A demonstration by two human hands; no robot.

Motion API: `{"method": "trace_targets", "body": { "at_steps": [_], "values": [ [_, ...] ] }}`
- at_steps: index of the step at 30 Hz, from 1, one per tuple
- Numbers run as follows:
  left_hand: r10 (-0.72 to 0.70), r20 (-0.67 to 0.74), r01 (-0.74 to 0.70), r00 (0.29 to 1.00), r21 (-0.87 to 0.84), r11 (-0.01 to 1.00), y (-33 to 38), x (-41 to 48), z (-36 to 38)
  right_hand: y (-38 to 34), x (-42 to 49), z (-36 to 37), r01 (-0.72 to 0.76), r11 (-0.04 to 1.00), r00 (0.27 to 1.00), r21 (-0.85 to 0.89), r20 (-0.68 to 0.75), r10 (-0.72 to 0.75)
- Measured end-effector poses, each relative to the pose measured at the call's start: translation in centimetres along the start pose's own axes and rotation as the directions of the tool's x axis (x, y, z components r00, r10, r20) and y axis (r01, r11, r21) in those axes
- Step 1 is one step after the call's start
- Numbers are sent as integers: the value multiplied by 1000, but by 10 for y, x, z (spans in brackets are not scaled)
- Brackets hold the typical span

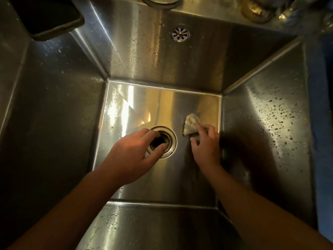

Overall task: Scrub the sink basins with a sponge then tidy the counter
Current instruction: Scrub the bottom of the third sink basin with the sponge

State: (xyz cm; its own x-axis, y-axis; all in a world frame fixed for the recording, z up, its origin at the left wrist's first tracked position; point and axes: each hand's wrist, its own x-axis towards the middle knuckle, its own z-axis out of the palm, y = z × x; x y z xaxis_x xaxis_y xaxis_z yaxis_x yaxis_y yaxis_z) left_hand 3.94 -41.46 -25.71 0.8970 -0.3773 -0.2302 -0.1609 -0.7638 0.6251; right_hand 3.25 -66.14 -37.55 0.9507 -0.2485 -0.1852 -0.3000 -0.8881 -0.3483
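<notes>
Right hand: the right hand (205,147) is pressing a crumpled yellowish sponge (191,126) flat onto the floor of the deep stainless-steel sink basin (162,109), fingers spread over its near edge, at centre right of the frame.
Left hand: the left hand (133,154) is curling over the round steel drain opening (163,141) in the middle of the frame, thumb and fingertips hooking at the rim; whether it is pinching a strainer is hidden.
Sponge position: it is lying just beside the drain, close to the basin's right wall.
Risk: the sponge is looking wet and limp, so it is likely sliding out from under the fingers on the slick steel; fingers working inside the drain are risking a scrape on the rim.
Risk two: the right-hand corner is sitting in shadow, so grime there is easy to be missing.
Surroundings: a round slotted overflow grille (180,34) is sitting on the back wall at upper centre; a dark rectangular tray (45,17) is overhanging the upper left corner.
Obstructions: both forearms are crowding the basin floor; water droplets are covering the walls.
</notes>
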Motion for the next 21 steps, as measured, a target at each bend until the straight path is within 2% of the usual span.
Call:
{"method": "trace_targets", "body": {
  "at_steps": [5,10,13,15,19,21],
  "values": [
    [-61,34,62,998,-27,998,-6,1,1,1,-4,-3,-47,993,997,108,62,40],
    [-81,53,84,995,-49,995,-5,0,3,1,-33,0,-16,983,988,185,153,-13],
    [-79,55,82,995,-54,995,-5,0,4,4,-34,-2,140,988,983,71,106,-147],
    [-77,60,81,995,-60,995,-5,1,4,8,-30,-2,209,978,967,22,142,-210],
    [-70,62,74,996,-63,995,-4,2,4,12,-32,1,160,986,953,57,253,-169],
    [-76,65,80,995,-63,995,-4,1,4,10,-39,2,66,991,958,119,269,-96]
  ]
}}
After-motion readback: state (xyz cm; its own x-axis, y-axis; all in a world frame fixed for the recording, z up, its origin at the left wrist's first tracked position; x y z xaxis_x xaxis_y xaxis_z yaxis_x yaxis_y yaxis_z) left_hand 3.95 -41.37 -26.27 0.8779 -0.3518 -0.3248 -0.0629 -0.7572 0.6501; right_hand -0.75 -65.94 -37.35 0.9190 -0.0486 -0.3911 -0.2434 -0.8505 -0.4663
